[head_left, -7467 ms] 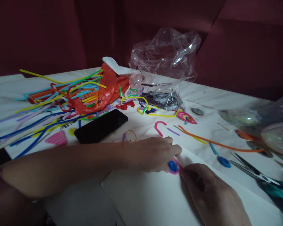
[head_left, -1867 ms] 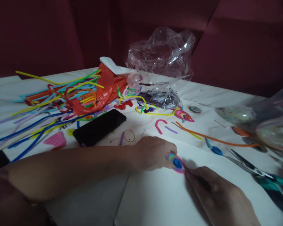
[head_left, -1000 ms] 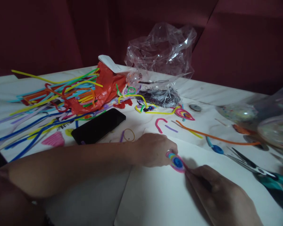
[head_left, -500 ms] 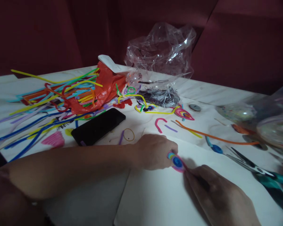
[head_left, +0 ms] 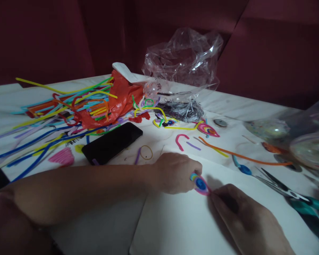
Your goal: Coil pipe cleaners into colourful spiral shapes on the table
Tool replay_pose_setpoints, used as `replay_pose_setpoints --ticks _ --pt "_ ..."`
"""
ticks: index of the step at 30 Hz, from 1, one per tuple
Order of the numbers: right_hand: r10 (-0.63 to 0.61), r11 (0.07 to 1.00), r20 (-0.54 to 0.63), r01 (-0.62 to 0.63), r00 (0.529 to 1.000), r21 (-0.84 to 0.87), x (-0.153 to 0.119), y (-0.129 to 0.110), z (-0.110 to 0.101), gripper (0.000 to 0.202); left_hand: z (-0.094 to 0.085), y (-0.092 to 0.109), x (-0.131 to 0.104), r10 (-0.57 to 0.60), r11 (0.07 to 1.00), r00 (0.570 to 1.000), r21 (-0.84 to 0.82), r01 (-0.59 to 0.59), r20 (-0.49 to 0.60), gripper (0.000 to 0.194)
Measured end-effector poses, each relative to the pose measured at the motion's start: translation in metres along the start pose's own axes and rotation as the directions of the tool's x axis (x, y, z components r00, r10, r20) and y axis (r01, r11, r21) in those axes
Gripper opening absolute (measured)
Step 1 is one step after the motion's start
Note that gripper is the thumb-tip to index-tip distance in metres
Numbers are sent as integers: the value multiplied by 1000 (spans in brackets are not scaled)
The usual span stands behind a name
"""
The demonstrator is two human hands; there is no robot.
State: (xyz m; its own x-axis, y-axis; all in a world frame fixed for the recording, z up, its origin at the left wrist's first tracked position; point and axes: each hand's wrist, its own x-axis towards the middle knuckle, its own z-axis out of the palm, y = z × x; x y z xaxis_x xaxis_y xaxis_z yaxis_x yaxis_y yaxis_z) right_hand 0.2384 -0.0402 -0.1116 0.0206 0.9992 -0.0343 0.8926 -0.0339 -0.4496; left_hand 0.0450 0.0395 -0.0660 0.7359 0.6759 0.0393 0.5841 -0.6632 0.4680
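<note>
Between my two hands is a small coiled pipe-cleaner piece, shaped like a teardrop, with a blue centre and pink outer edge. My left hand is closed on its upper left end, the fingertips partly hidden behind it. My right hand pinches its pointed lower right end between thumb and finger. Both hands hold it above a white sheet of paper. A similar pink teardrop coil lies farther back, joined to a yellow pipe cleaner.
Scissors with green handles lie at right, near a blue coil and an orange pipe cleaner. A black phone rests left of centre. Many pipe cleaners spill from a red bag. Behind stands a clear plastic bag.
The view has shifted slightly. Both hands keep their grip on the teardrop coil, in almost the same position.
</note>
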Motion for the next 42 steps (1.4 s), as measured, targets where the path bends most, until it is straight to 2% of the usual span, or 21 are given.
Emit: replay_pose_setpoints --ticks 11,22,29,34,38,42 --pt "-17 995 -56 12 998 -102 2 -8 -4 37 2 -2 -1 23 1000 1000 5 -23 -4 19" --pt "-20 996 -74 13 997 -90 -4 -9 -3 34 0 -1 -1 8 1000 1000 27 -9 30 19" --pt "-79 991 -94 67 993 -118 -5 -5 -1 34 0 0 -2 9 1000 1000 18 -9 29 22" --pt "-81 996 -125 74 989 -54 -8 -8 0 36 3 -2 -2 36 999 999 -2 -36 -13 22" --pt "21 999 -27 -22 999 -32 -6 -6 -1 40 4 -3 -2 35 999 999 -9 -36 -22 22" --pt "62 997 70 -65 996 40 1 -1 -4 46 5 -1 -3 30 999 999 28 -29 -30 20"
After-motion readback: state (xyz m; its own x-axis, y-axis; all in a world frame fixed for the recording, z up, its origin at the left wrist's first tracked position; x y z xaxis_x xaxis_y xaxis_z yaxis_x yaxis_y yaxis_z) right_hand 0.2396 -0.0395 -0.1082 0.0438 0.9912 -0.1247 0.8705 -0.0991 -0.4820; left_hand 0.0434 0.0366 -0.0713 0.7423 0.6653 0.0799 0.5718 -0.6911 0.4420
